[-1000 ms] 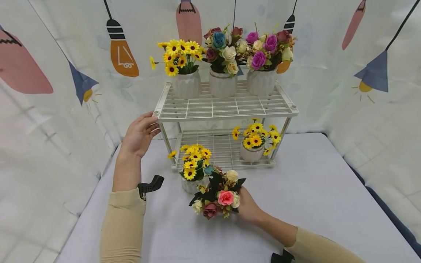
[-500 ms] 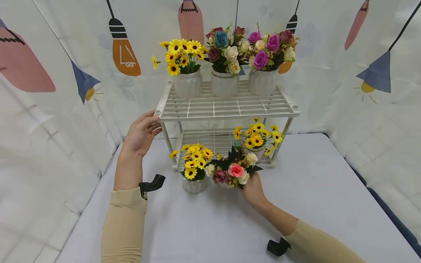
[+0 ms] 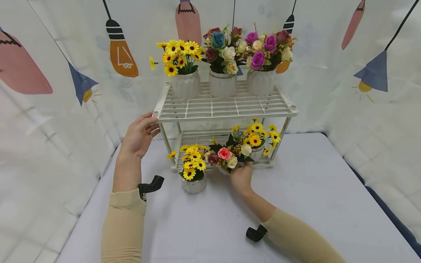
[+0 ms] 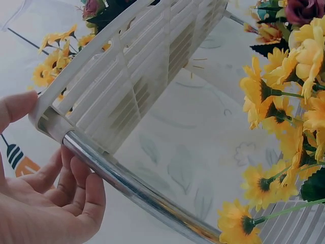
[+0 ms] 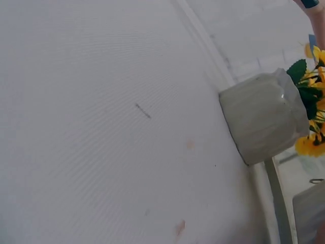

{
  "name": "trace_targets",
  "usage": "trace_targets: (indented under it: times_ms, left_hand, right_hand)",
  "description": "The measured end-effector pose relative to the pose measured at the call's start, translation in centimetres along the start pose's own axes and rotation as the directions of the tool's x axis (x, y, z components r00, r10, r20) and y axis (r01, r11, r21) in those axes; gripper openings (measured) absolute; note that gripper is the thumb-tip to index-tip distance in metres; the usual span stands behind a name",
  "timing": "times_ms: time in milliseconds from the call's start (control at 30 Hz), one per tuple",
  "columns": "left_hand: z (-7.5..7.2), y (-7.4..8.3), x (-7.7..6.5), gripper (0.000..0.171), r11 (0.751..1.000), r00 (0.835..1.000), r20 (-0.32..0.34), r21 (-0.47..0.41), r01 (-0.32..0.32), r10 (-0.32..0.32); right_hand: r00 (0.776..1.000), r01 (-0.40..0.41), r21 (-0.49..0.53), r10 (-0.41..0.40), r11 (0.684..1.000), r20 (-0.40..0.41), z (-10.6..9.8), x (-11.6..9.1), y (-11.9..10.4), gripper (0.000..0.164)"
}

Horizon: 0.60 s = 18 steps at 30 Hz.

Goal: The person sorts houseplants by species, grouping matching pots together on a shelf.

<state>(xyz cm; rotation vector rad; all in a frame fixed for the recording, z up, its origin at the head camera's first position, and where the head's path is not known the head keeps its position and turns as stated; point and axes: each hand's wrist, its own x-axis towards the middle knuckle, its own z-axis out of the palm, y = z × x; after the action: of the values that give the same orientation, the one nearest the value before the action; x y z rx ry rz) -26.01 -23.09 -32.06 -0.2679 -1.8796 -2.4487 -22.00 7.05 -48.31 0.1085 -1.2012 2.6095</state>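
Observation:
At the front left corner of the white wire shelf rack [image 3: 227, 118], my left hand [image 3: 138, 136] grips the corner. The left wrist view shows its thumb on the top tier and its curled fingers at the metal post [image 4: 132, 185]. My right hand [image 3: 241, 179] holds a potted bouquet of artificial roses [image 3: 225, 154], pink, cream and dark red, at the front of the lower tier. Leaves and blooms mostly hide its pot in the head view; part of that grey pot [image 5: 308, 211] shows in the right wrist view. A potted sunflower bunch [image 3: 194, 185] stands on the table just left of it.
On the top tier stand a sunflower pot [image 3: 186, 86], a mixed rose pot [image 3: 223, 84] and a purple rose pot [image 3: 261, 82]. Another sunflower pot [image 3: 256, 153] sits at the lower tier's right end. A patterned curtain [image 3: 329, 73] hangs behind the white-covered table [image 3: 312, 182].
My right hand has carried the rose pot forward from over the table to the lower tier's front edge, between the two sunflower pots. My left hand stays on the rack corner.

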Motion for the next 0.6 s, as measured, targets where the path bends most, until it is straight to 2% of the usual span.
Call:
trace_targets:
  times_ms: [67,167,200,233,333,367,467,500,533,600]
  left_hand:
    - [0.0,0.0,0.0,0.049,1.000,1.000,-0.002,-0.004,-0.001,0.001]
    - [0.1,-0.1,0.0,0.048,1.000,1.000,0.004,-0.007,0.001,-0.001]
    - [0.1,-0.1,0.0,0.048,1.000,1.000,0.003,-0.005,0.001,-0.001]
    - [0.1,-0.1,0.0,0.047,1.000,1.000,0.001,-0.004,0.002,-0.002]
    - [0.0,-0.1,0.0,0.047,1.000,1.000,0.000,-0.003,0.000,0.000]
    - [0.0,-0.1,0.0,0.047,1.000,1.000,-0.001,-0.003,-0.001,0.001]
    - [0.0,-0.1,0.0,0.049,1.000,1.000,-0.001,0.000,-0.003,0.003]
    - [0.0,-0.1,0.0,0.050,1.000,1.000,-0.003,0.001,-0.003,0.003]
    - [0.0,-0.1,0.0,0.050,1.000,1.000,-0.004,0.001,-0.001,0.001]
    - [-0.1,0.0,0.0,0.050,1.000,1.000,-0.009,0.001,0.001,-0.001]
  right_hand:
    - [0.999,0.041,0.020,-0.041,0.999,-0.027,0.4,0.2,0.4,0.069]
    - [0.996,0.004,0.206,0.015,0.979,-0.089,1.0,0.5,0.5,0.045]
    - [0.992,-0.015,0.269,0.047,0.963,-0.114,1.2,0.6,0.4,0.036]
    - [0.988,-0.041,0.344,0.089,0.938,-0.125,1.4,0.7,0.4,0.037]
    - [0.980,-0.094,0.488,0.168,0.868,-0.110,2.0,1.0,0.2,0.048]
    - [0.981,-0.091,0.501,0.165,0.861,-0.106,2.1,1.1,0.2,0.049]
    - [0.987,-0.037,0.459,0.106,0.888,-0.124,2.4,1.4,0.6,0.042]
    - [0.986,-0.015,0.460,0.088,0.888,-0.138,2.5,1.5,0.9,0.044]
    - [0.985,0.019,0.419,0.055,0.908,-0.165,2.6,1.7,1.2,0.050]
    - [0.981,0.060,0.376,0.015,0.925,-0.193,2.8,1.9,1.7,0.054]
